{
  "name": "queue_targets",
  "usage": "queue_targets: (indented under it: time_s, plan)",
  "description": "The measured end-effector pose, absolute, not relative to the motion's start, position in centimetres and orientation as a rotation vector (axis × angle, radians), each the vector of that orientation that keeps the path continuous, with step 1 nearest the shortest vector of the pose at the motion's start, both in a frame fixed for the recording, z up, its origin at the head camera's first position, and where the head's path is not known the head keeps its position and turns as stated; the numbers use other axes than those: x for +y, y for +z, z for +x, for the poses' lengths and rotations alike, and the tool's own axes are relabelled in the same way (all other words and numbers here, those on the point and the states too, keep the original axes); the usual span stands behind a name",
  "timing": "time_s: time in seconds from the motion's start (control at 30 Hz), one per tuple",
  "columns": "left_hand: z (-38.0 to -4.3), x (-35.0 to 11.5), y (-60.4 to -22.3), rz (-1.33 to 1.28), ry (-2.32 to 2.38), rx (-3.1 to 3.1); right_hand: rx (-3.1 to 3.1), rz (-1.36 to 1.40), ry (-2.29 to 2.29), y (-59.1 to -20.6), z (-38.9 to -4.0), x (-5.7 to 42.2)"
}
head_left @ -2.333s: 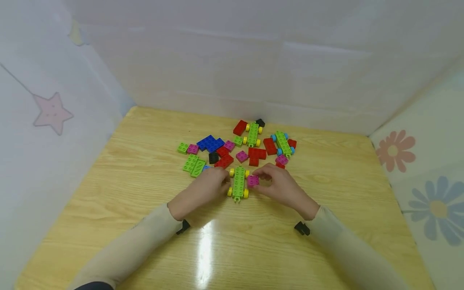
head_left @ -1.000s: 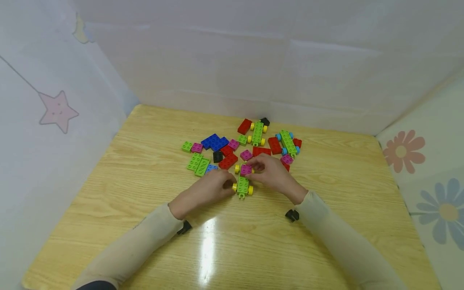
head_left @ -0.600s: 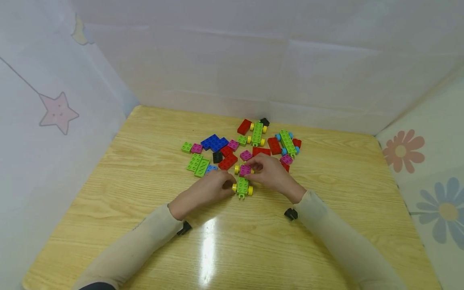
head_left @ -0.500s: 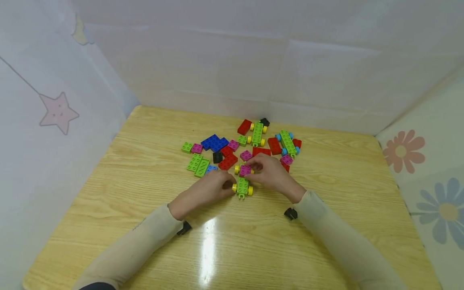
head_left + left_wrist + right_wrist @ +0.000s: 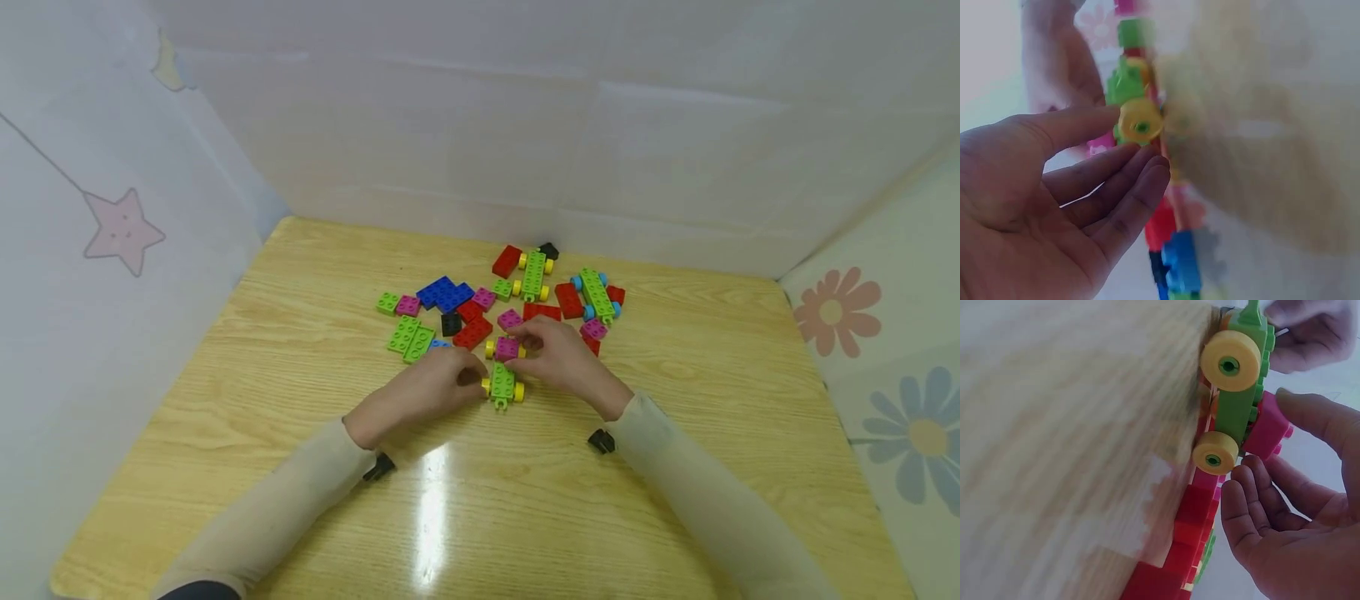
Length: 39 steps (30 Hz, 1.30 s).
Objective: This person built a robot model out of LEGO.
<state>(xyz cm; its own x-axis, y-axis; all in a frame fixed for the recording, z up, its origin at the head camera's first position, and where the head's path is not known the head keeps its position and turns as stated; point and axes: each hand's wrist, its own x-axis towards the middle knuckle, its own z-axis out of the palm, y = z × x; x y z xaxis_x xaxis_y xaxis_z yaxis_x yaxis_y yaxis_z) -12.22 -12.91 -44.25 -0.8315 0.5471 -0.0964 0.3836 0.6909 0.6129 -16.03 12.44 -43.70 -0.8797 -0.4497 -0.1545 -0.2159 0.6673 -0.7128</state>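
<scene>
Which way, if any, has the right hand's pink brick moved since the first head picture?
Yes: leftward and farther away, nearer the dark blue bricks. The pink brick, then right of the near green base, is now over its far half.

In the head view, the right hand [image 5: 562, 358] covers part of the pink block [image 5: 507, 348] and one yellow wheel [image 5: 522, 353] of the toy car [image 5: 502, 382], while the left hand [image 5: 427, 385] hides most of a light-blue block [image 5: 440, 343]. The bottom edge cuts off both sleeves [image 5: 697, 483] and the worktop [image 5: 510, 517]. In the left wrist view, the right hand is blurred and runs off the top edge.
</scene>
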Motion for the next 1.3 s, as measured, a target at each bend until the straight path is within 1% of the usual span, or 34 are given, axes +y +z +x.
queue_targets:
  time_s: [0.23,0.43,0.93,1.3]
  plan:
    - [-14.4,-12.9,-42.5,0.641,1.018,2.688,2.564,-0.481,-1.110,-43.3,-15.8,12.8]
    - [-15.8,-11.7,-42.7,0.628,1.077,2.647,2.566,-0.450,-1.106,-43.5,-16.0,12.7]
    - [-16.1,-11.8,-44.0,0.582,1.194,2.559,2.558,-0.487,-1.152,-44.4,-15.9,12.8]
    - [-16.2,-11.9,-44.5,0.556,1.204,2.528,2.559,-0.460,-1.127,-44.4,-16.0,12.6]
